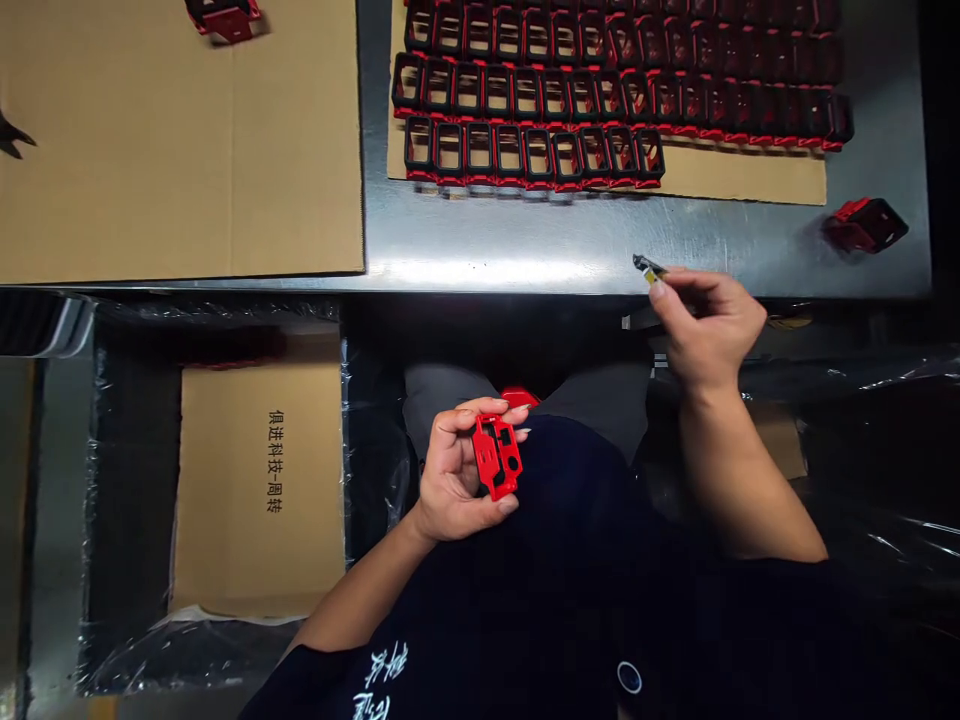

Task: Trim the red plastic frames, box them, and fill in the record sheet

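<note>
My left hand (448, 480) is closed around a red plastic housing (487, 455), gripping it by its ends in front of my body. Dark openings and a round hole show in the housing's face. Up and to the right, at the table's front edge, my right hand (709, 325) pinches a small tool with a dark tip and a yellowish body (649, 270). Most of that tool is hidden in the fingers, so its exact kind is unclear. Tool and housing are well apart. Another red piece (519, 397) shows just behind my left fingertips, partly covered.
Rows of black-and-red frames (480, 150) stand on cardboard at the back of the metal table (495, 235). A single frame (866, 225) lies at the right. Cardboard (180, 150) covers the left, with another red-black part (229, 18). Below is a plastic-lined box (259, 550).
</note>
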`<state>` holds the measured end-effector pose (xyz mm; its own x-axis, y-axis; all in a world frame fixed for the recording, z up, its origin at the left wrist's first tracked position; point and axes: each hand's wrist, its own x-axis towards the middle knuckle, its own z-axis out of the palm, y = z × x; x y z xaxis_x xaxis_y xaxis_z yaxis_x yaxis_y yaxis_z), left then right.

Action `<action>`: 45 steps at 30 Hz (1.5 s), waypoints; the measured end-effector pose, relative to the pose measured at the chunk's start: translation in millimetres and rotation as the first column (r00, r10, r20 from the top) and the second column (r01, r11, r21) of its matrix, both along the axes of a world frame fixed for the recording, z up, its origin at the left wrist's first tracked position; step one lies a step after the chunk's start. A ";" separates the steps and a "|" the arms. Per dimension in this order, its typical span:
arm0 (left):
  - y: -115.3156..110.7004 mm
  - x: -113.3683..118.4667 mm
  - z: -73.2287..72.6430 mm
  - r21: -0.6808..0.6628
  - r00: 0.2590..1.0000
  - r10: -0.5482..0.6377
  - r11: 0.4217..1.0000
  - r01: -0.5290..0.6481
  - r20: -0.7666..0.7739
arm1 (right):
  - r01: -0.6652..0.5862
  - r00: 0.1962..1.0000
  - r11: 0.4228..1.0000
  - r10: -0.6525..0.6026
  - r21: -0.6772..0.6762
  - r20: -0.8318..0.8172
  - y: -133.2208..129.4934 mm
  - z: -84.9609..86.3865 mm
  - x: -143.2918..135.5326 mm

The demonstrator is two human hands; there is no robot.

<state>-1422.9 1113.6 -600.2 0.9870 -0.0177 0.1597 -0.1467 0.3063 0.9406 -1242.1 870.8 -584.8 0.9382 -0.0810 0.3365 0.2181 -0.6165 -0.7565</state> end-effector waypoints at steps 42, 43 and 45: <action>-3.2 25.8 -13.0 0.563 0.800 -0.018 0.720 -0.406 0.600 | -0.300 0.488 0.615 0.756 0.729 -0.437 46.0 19.9 -100.8; -3.7 26.2 -11.8 0.565 0.807 -0.024 0.726 -0.392 0.590 | -0.228 0.437 0.585 0.776 0.779 -0.455 46.2 16.6 -100.2; -5.6 27.0 -9.3 0.567 0.832 -0.016 0.739 -0.364 0.555 | -0.048 0.322 0.503 0.826 0.863 -0.463 47.7 10.0 -99.5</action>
<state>-1396.0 1108.0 -609.5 0.7603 -0.1364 0.6350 -0.6278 -0.4053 0.6645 -1341.6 918.4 -574.8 0.6241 0.6478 -0.4367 -0.6155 0.0634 -0.7856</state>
